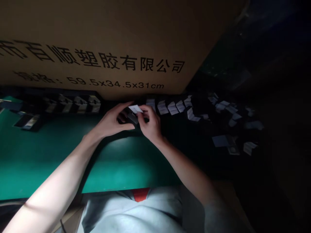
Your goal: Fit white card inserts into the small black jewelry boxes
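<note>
1. Two hands work together over one small white paper card (135,109), held up between them at the middle of the view.
2. Right fingertips (143,112) pinch the card's right end, nearly closed on it.
3. Left fingers (123,108) are half curled, with the index reaching up near the card's left end. Cannot tell if they grip it.
4. A small dark piece (132,118) sits just below the card, between the hands; its exact kind is too shadowed to tell.
5. Left hand (113,122) and right hand (151,127) are close together, with bare forearms running back toward the person's grey shirt (131,212).
6. Folded white paper cards (170,108) stand in a loose row on a dark surface to the right, with more scattered further right.
7. A green work mat (128,168) lies under and left of the hands.
8. Black holders (73,104) with pale contents line up beyond the mat.
9. A cardboard carton (97,48) printed with Chinese characters and "59.5x34.5x31cm" stands along the far side.
</note>
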{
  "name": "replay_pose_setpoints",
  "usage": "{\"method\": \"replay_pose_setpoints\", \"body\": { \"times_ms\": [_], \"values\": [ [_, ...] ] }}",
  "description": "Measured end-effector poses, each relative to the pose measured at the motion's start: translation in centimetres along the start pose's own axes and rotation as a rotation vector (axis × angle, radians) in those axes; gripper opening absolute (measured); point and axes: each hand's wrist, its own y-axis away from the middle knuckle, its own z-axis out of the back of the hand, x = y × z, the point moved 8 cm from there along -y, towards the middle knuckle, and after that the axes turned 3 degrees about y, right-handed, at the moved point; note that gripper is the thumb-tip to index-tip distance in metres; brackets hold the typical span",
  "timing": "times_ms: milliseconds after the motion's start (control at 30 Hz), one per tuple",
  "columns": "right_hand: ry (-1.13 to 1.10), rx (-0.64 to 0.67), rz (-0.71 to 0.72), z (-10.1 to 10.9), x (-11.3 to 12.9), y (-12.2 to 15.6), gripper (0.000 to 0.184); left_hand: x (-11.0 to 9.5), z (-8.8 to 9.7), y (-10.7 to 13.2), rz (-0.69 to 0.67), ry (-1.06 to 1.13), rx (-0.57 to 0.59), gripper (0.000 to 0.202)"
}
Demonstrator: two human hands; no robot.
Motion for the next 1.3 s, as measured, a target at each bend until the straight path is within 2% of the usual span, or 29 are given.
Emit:
{"method": "replay_pose_setpoints", "body": {
  "times_ms": [67, 133, 267, 400, 567, 767, 933, 1033, 1300],
  "values": [
    [0.005, 0.013, -0.017, -0.1, -0.2, 0.0, 0.012, -0.7, -0.1, 0.1, -0.064, -0.119, 0.001, 0.105],
    [-0.011, 0.020, -0.021, -0.2, -0.3, 0.0, 0.012, -1.2, -0.1, 0.1, -0.097, -0.186, -0.022, 0.096],
    [-0.075, -0.045, -0.022, 0.3, -0.6, 0.0, 0.012, -1.2, -0.1, 0.0, -0.106, -0.180, -0.038, 0.081],
    [-0.055, -0.086, -0.067, 0.3, -1.5, -0.1, 0.013, -1.2, -0.4, 0.1, -0.112, -0.193, -0.034, 0.082],
    [-0.087, -0.014, -0.042, -0.4, -1.0, -0.2, 0.013, -1.2, -0.4, 0.2, -0.101, -0.223, -0.081, 0.089],
    [-0.027, -0.086, -0.081, 0.6, -0.9, -0.2, 0.018, 0.5, 0.6, 0.3, 0.025, 0.008, -0.163, 0.096],
    [0.121, -0.043, 0.028, 0.5, 0.2, -0.1, 0.019, 1.0, 0.4, 0.4, 0.069, 0.096, -0.101, 0.102],
    [0.162, -0.059, 0.103, 0.6, 0.9, 0.0, 0.017, 1.1, 0.4, 0.4, 0.086, 0.133, -0.085, 0.101],
    [0.238, -0.075, 0.087, 0.6, 0.4, -0.1, 0.017, 0.7, 0.3, 0.5, 0.093, 0.195, -0.077, 0.099]
  ]
}}
